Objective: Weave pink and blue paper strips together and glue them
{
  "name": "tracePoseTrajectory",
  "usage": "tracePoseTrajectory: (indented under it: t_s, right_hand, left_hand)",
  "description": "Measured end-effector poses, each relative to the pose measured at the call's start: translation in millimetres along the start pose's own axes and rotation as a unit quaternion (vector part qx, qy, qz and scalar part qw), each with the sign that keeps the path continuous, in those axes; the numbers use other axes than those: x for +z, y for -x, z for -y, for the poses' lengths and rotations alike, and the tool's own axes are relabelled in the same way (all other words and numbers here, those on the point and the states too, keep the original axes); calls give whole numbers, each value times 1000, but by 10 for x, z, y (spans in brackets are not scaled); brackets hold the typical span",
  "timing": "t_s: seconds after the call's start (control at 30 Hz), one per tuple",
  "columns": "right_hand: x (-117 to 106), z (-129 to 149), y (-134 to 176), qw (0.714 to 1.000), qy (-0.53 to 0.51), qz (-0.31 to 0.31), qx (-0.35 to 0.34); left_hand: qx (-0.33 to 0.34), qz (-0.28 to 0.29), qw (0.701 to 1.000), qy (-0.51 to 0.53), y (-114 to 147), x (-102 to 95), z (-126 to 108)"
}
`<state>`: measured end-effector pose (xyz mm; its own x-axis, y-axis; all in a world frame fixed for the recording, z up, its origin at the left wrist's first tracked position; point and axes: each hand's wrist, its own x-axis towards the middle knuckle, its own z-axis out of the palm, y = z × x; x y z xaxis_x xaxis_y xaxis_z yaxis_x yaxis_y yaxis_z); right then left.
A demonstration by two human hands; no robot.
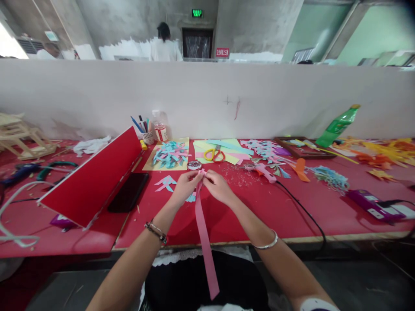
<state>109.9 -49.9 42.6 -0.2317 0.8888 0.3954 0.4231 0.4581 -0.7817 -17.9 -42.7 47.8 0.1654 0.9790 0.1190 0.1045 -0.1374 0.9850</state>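
A long pink paper strip (205, 242) hangs from between my hands, its lower end dangling past the table edge over my lap. My left hand (186, 185) pinches the strip's upper end. Pressed close beside it, my right hand (218, 186) grips the same end with thumb and finger, where the strip looks folded or looped. Pink and blue folded paper pieces (166, 183) lie just left of my hands. A bit of blue paper (191, 198) shows beneath them. Beyond the hands are a round tin-like item (194, 165) and scissors (214, 154) with yellow and red handles.
A pink glue gun (262, 170) lies to the right, its cord running to the front edge. A pile of cut strips (171, 154) sits at the back. At left, a red board (97, 181) leans near a black phone (128, 192). A green bottle (339, 126) tilts at back right.
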Motion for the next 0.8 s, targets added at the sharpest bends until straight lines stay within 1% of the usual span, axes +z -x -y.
tracePoseTrajectory:
  t_s: [0.13,0.27,0.37,0.5,0.67,0.8]
  right_hand:
    - [27,-27,-3,999,-21,-22,25]
    - [57,-47,-31,995,-66,-43,68]
    - [65,-41,-52,988,-110,-56,88]
    - [58,10,-67,983,-142,-71,89]
    - [48,80,-73,978,-171,-69,95]
    - [45,67,-62,981,-149,-72,96]
  left_hand:
    - [-51,-39,997,48,20,12,70]
    - [-37,-55,997,50,14,25,105]
    - [-28,-61,997,46,-18,24,107]
    - [-26,-63,997,42,-77,22,121]
    - [-26,-66,997,38,-114,35,124]
    - [-22,-85,996,28,-117,39,118]
